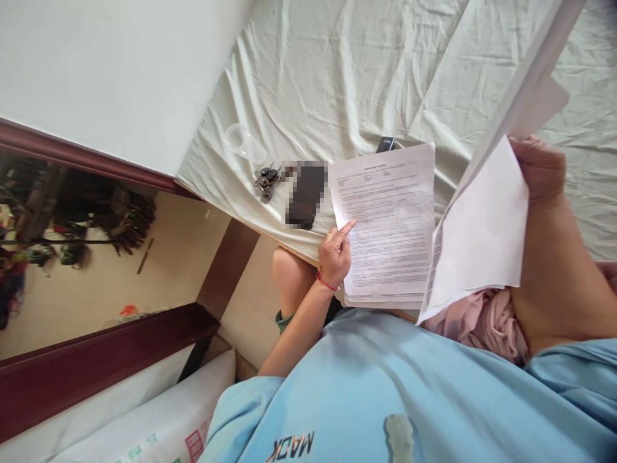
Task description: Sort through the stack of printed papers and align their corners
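My left hand (335, 256), with a ring and a red wrist string, holds the left edge of a stack of printed sheets (390, 225). One finger lies on top of the page and the others are mostly hidden below. Dense lines of text and a heading cover the top page. My right hand (540, 168) is closed around other paper sheets (482, 231), raised and tilted at the right. Their blank side faces me, and a barcode-like strip runs along one edge.
A pale wrinkled cloth (395, 71) covers the surface ahead. On it lie a bunch of keys (267, 182), a blurred-out dark object (307, 193), a clear plastic cup (241, 140) and a small black device (385, 144). Pinkish cloth (482, 321) sits by my lap.
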`<state>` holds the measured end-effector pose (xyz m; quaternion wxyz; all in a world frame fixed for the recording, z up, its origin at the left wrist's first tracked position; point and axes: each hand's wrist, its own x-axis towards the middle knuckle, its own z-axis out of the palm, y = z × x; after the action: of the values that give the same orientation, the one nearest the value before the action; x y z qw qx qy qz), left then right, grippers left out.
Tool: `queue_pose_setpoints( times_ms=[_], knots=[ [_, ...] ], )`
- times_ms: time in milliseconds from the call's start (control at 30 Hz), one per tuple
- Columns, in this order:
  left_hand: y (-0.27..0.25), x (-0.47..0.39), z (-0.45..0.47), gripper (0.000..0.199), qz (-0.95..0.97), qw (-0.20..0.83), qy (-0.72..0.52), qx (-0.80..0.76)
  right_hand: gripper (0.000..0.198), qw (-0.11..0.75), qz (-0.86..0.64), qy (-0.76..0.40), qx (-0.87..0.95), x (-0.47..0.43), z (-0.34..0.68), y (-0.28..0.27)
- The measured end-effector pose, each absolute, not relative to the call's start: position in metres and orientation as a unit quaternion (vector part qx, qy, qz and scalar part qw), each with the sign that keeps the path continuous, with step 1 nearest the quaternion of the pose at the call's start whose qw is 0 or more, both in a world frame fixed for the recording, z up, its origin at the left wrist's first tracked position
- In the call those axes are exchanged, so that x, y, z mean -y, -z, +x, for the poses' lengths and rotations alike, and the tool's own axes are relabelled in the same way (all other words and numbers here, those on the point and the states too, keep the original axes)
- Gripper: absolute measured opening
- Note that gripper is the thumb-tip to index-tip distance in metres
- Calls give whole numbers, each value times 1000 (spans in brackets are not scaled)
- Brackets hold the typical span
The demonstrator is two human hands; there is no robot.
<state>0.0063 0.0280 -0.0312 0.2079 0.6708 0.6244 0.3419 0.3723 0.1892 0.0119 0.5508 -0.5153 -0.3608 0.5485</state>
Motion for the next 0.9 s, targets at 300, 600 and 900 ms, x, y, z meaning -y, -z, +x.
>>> queue_pose_setpoints(
  times_ms=[300, 600, 900],
  knots=[
    [30, -28, 7, 43, 675, 202, -344, -621, 41, 562, -525, -532, 355, -196, 377, -3],
    [30, -28, 7, 44, 672, 209, -336, -627, 42, 566, -510, -531, 371, -198, 380, 3],
    [30, -27, 7, 47, 672, 213, -337, -624, 39, 566, -518, -526, 368, -196, 378, -1]
  ],
)
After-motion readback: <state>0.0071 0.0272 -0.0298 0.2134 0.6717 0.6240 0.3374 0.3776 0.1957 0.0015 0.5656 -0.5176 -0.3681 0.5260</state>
